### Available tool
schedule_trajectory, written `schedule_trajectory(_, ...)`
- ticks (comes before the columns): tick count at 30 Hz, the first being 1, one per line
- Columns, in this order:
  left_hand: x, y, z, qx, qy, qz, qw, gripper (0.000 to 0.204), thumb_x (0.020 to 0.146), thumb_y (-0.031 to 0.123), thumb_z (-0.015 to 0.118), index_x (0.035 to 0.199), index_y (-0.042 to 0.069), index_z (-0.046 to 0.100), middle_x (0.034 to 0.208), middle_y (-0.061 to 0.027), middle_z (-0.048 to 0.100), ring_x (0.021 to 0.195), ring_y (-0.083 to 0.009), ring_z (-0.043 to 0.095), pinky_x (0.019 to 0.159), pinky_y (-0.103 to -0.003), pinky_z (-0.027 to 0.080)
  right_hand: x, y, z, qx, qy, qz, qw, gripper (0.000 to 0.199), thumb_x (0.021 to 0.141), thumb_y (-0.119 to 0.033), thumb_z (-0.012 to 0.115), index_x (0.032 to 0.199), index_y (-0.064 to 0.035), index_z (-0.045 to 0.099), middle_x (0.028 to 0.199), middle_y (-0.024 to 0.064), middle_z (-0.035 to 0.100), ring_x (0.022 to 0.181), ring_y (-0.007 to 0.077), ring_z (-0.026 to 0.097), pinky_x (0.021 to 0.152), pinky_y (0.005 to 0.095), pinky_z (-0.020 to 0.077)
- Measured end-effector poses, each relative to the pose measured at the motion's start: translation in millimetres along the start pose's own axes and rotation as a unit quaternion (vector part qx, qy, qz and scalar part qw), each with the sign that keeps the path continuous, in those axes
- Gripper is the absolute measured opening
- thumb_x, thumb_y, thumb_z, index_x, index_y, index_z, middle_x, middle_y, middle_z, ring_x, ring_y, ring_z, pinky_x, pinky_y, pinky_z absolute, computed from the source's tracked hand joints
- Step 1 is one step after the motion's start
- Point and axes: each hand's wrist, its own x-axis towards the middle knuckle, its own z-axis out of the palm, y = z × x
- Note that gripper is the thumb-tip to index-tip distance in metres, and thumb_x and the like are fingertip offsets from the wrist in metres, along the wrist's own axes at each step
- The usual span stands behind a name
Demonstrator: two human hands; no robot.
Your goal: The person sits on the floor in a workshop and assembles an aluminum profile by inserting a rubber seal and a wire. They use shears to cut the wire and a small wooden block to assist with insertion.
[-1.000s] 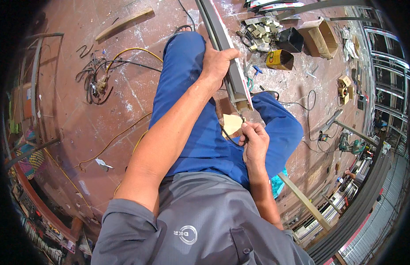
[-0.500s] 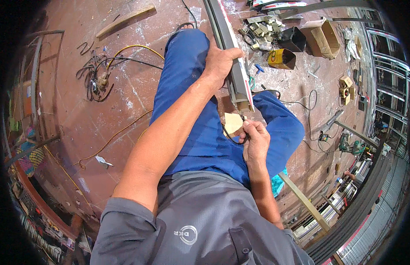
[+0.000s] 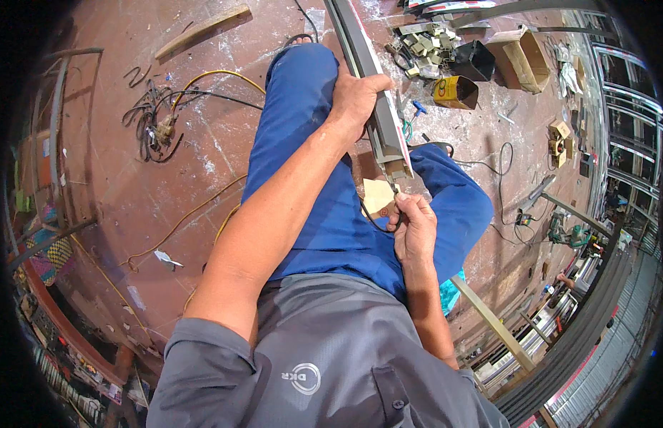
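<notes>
A long grey metal profile (image 3: pixel 380 118) with red-and-white film along one edge lies slanting across my lap. My left hand (image 3: pixel 356 100) is closed around it, thumb over the top, a little above its near end. Just below that end, my right hand (image 3: pixel 415 225) pinches a thin black strip (image 3: pixel 372 222) between thumb and fingers. The strip's tip points up at the profile's end and the rest curls back toward my lap. Whether the tip touches the profile I cannot tell. Behind the strip is a beige piece of card (image 3: pixel 378 196).
Small metal pieces (image 3: pixel 428 48) lie heaped at the far right, beside a black container (image 3: pixel 474 62), a yellow tin (image 3: pixel 456 93) and a cardboard box (image 3: pixel 518 60). Tangled cables (image 3: pixel 157 125) and a wooden batten (image 3: pixel 203 33) are on the floor at left. Stacked dark profiles (image 3: pixel 585 342) stand at right.
The near end of the profile has shifted very slightly to the right and away from me. My right hand's thumb has moved a touch, still pinching the black strip. The left hand keeps its grip.
</notes>
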Motion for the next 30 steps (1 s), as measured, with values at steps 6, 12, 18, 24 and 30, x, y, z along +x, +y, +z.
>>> schedule_trajectory(6,2.3,-4.9,-1.4,0.002,-0.002,0.007,1.000,0.055,0.081,0.010,0.076,0.130,0.002,0.051,0.097,-0.0088,0.065,0.080,-0.0184,0.067,0.070,-0.036,0.060,-0.5,4.9,2.8,0.015,0.007,0.011,1.000,0.012,0.098,-0.013,0.070,0.092,-0.0085,0.061,0.077,0.0034,0.060,0.062,0.0133,0.058,0.054,0.0276,0.0474)
schedule_trajectory(12,3.6,-7.1,-2.2,0.019,0.005,0.020,1.000,0.055,0.081,0.011,0.076,0.130,0.002,0.051,0.098,-0.0095,0.065,0.081,-0.0184,0.067,0.071,-0.036,0.060,0.5,6.6,5.9,0.056,0.007,0.044,0.997,0.011,0.099,-0.012,0.067,0.094,-0.0102,0.058,0.079,0.0020,0.059,0.066,0.0150,0.058,0.058,0.0289,0.0472)
schedule_trajectory(18,2.2,-3.1,-1.8,0.007,-0.011,0.011,1.000,0.054,0.082,0.011,0.075,0.129,0.002,0.052,0.100,-0.0083,0.064,0.087,-0.0179,0.066,0.078,-0.036,0.058,4.7,6.5,2.7,0.110,-0.015,0.072,0.991,0.011,0.098,-0.012,0.069,0.095,-0.0108,0.059,0.080,0.0021,0.059,0.065,0.0143,0.057,0.058,0.0279,0.0475)
schedule_trajectory(24,5.2,-6.1,-3.4,-0.011,-0.012,-0.001,1.000,0.053,0.077,0.006,0.077,0.124,0.000,0.055,0.098,-0.0102,0.067,0.084,-0.0214,0.068,0.075,-0.038,0.059,11.7,16.6,-16.3,0.239,-0.105,0.160,0.952,0.014,0.099,-0.015,0.070,0.103,-0.0131,0.056,0.085,0.0015,0.058,0.069,0.0118,0.053,0.058,0.0250,0.0431)
schedule_trajectory(30,3.1,-5.0,-2.3,-0.030,-0.017,-0.009,0.999,0.051,0.077,0.006,0.077,0.122,0.000,0.055,0.098,-0.0106,0.068,0.083,-0.0208,0.069,0.073,-0.037,0.059,10.9,14.4,-15.4,0.235,-0.101,0.167,0.952,0.014,0.100,-0.016,0.070,0.105,-0.0116,0.058,0.084,0.0021,0.058,0.067,0.0114,0.052,0.058,0.0243,0.0422)
